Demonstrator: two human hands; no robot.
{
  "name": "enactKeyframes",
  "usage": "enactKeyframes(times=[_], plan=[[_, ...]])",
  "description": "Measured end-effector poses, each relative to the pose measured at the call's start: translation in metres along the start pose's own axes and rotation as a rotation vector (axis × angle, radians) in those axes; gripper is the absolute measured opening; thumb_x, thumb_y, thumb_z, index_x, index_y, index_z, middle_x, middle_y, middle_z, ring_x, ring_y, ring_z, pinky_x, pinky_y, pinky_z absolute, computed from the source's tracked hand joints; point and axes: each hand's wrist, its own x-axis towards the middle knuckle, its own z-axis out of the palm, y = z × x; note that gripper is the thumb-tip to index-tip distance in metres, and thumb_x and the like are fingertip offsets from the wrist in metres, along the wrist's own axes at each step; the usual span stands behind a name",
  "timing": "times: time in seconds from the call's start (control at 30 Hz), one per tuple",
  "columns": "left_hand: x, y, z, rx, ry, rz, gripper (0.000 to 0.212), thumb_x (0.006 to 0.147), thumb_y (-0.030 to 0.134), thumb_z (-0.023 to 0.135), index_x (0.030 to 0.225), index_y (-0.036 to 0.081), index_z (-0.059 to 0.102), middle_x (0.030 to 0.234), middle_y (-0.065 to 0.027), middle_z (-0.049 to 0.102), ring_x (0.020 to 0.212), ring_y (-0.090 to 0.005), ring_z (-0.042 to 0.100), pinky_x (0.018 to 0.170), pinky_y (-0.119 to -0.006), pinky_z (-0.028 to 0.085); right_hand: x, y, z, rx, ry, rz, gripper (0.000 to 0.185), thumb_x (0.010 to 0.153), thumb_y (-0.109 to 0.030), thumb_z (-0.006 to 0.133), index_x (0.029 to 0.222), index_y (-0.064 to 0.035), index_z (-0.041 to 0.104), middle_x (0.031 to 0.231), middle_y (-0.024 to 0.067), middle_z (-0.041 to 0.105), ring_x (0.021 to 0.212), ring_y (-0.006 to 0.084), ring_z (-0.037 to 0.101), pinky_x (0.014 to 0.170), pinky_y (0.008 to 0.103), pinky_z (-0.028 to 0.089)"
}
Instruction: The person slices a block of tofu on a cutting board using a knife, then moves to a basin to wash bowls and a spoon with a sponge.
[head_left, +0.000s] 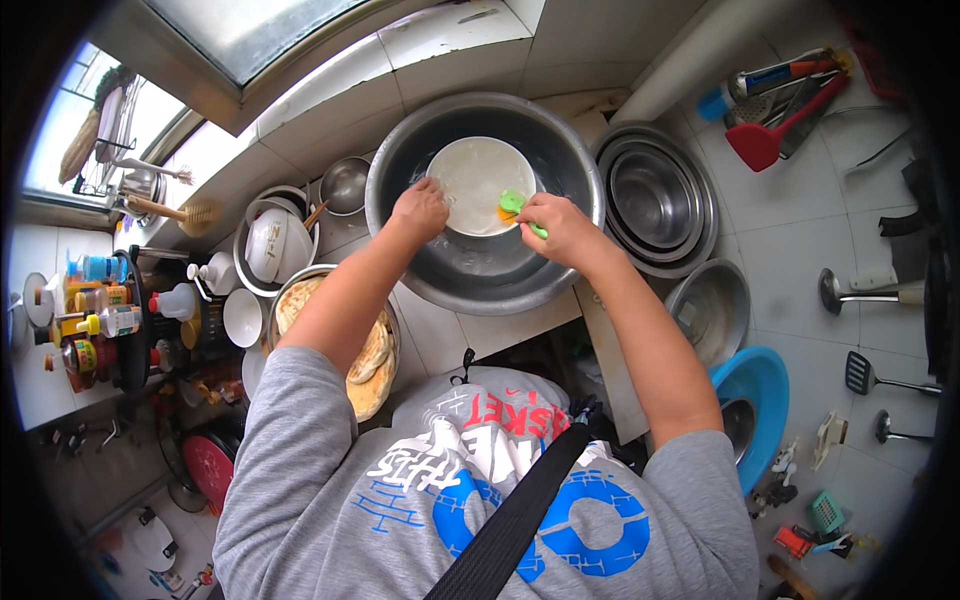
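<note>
A large metal basin (487, 291) stands before me with some water in it. Inside it is a round white dish (472, 169); its depth is hard to judge. My left hand (424, 208) holds the dish by its left rim, the fingertips partly hidden from above. My right hand (556, 229) grips the green handle of a small scrubbing brush (512, 201). The brush's orange underside (505, 216) meets the lower right part of the dish's surface.
Nested metal basins (652, 195) and a blue plastic basin (772, 405) stand to the right. On the left are a pan of flatbreads (367, 360), a bowl of stacked white dishes (270, 240), a small metal bowl (345, 186) and several condiment bottles (97, 319). Utensils (772, 135) hang on the tiled wall.
</note>
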Motion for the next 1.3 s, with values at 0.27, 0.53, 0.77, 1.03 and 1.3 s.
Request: enactKeyframes(times=[0.27, 0.53, 0.77, 1.03, 1.3], plan=[[0.005, 0.033, -0.002, 0.075, -0.116, -0.037, 0.042, 0.093, 0.049, 0.061, 0.074, 0.016, 0.078, 0.076, -0.0043, 0.075, 0.081, -0.0205, 0.073, 0.086, -0.036, 0.047, 0.017, -0.015, 0.019, 0.256, 0.133, 0.411, 0.020, 0.091, -0.014, 0.064, 0.087, 0.0027, 0.075, 0.077, 0.0122, 0.074, 0.069, 0.0243, 0.074, 0.067, 0.0317, 0.058], [0.000, 0.003, -0.005, -0.177, -0.040, 0.015, 0.054, 0.086, 0.059, 0.068, 0.093, 0.007, 0.079, 0.093, -0.0117, 0.075, 0.101, -0.0293, 0.069, 0.109, -0.044, 0.041, 0.009, 0.007, -0.016, 0.026, 0.024, -0.028, 0.015, 0.085, -0.014, 0.067, 0.085, -0.0008, 0.075, 0.078, 0.0156, 0.071, 0.075, 0.0320, 0.071, 0.070, 0.0382, 0.056], [0.000, 0.026, -0.005, -0.025, -0.122, -0.043, 0.050, 0.089, 0.059, 0.064, 0.078, 0.013, 0.078, 0.080, -0.0070, 0.075, 0.087, -0.0246, 0.073, 0.088, -0.038, 0.051, 0.009, -0.004, 0.010, 0.158, 0.062, 0.200, 0.018, 0.090, -0.014, 0.065, 0.092, 0.0010, 0.076, 0.076, 0.0132, 0.072, 0.070, 0.0224, 0.073, 0.065, 0.0336, 0.055], [0.004, 0.024, -0.007, -0.402, -0.001, 0.056, 0.054, 0.092, 0.058, 0.063, 0.088, 0.007, 0.079, 0.089, -0.0145, 0.075, 0.095, -0.0335, 0.071, 0.103, -0.044, 0.046, 0.005, 0.015, -0.010, 0.048, 0.020, 0.110, 0.017, 0.086, -0.016, 0.068, 0.091, -0.0024, 0.077, 0.084, 0.0179, 0.071, 0.078, 0.0335, 0.071, 0.073, 0.0397, 0.057], [0.005, 0.032, -0.003, 0.017, -0.127, -0.013, 0.050, 0.090, 0.060, 0.061, 0.082, 0.014, 0.079, 0.082, -0.0061, 0.075, 0.084, -0.0238, 0.073, 0.086, -0.037, 0.051, 0.009, 0.001, 0.019, 0.122, 0.069, 0.238, 0.020, 0.089, -0.015, 0.063, 0.089, 0.0023, 0.073, 0.074, 0.0167, 0.071, 0.069, 0.0275, 0.073, 0.067, 0.0349, 0.056]])
